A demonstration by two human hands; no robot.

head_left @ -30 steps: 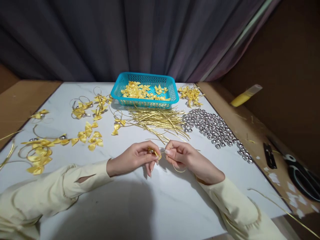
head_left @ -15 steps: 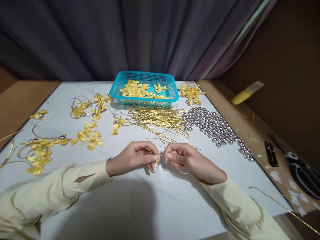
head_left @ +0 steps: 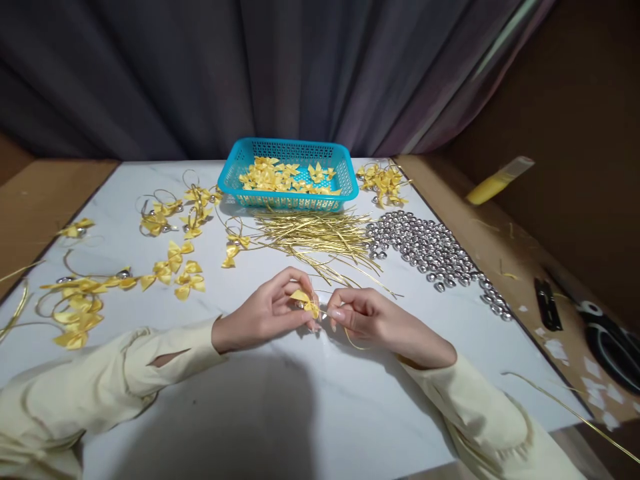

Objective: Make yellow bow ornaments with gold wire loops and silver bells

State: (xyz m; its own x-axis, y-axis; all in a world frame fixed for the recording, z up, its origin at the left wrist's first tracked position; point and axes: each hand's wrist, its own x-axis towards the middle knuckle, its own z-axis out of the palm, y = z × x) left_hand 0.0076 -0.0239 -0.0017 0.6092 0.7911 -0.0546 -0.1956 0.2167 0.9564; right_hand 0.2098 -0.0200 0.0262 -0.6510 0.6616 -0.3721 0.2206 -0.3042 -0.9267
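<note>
Over the middle of the white table, my left hand (head_left: 273, 308) holds a small yellow ribbon bow (head_left: 306, 303) between thumb and fingers. Part of the bow is covered by the fingertips. My right hand (head_left: 373, 319) pinches a thin gold cord (head_left: 354, 343) just to the right of the bow, and a loop of it hangs below the fingers. The two hands are close together but apart. Beyond them lies a pile of cut gold cords (head_left: 315, 233).
A turquoise basket (head_left: 287, 202) of yellow bows stands at the back. Silver bells (head_left: 425, 243) lie in a heap at right. Bows with cords (head_left: 80, 307) are spread over the left side. Black scissors (head_left: 607, 343) and a black-handled tool (head_left: 547, 305) lie beyond the table's right edge.
The left fingers have shifted, so the yellow bow now shows more between thumb and fingers. My right hand stays pinched on the cord, barely moved.
</note>
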